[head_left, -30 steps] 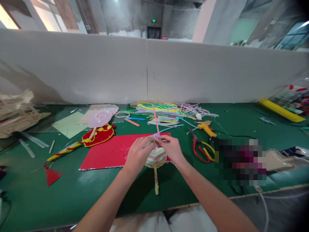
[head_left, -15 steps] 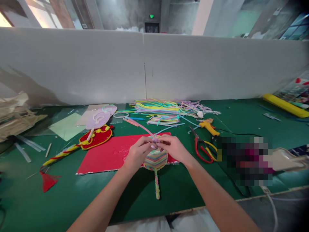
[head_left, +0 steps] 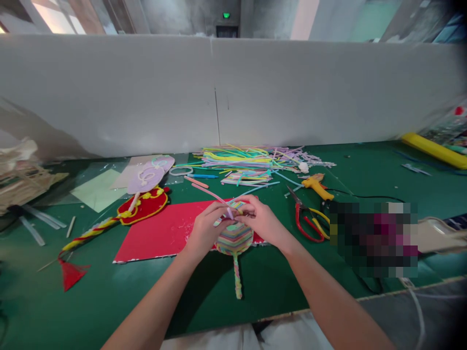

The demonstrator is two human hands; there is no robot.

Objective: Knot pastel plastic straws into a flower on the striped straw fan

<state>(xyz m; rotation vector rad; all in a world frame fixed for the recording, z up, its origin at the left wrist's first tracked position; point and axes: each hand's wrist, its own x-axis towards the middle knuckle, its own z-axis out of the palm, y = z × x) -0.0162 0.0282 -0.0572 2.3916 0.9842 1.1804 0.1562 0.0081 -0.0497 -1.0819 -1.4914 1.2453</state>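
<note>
Both hands meet above a striped round fan (head_left: 234, 240) with a twisted pastel handle (head_left: 238, 282). My left hand (head_left: 209, 226) is closed, pinching a small bundle of pipe cleaners with a purple piece (head_left: 229, 213) showing at the fingertips. A pink pipe cleaner (head_left: 207, 192) and a pale blue one (head_left: 255, 188) stick out from there toward the back. My right hand (head_left: 265, 223) is closed too, its fingertips pressed on the same bundle. Fingers hide part of the bundle and the fan's upper portion. Beneath lies a red board (head_left: 153, 233).
Loose pipe cleaners (head_left: 237, 158) are heaped at the back. Red-and-yellow-handled pliers (head_left: 310, 223) and a yellow glue gun (head_left: 318, 186) lie to the right, beside a blurred patch. At left rests a red fan (head_left: 146, 206) with a tasselled yellow-red handle. A grey partition (head_left: 292, 92) stands behind.
Around the bundle my fingers have shifted, and the purple piece shows more clearly. The pink pipe cleaner's free end has swung slightly. The view has tilted a little downward.
</note>
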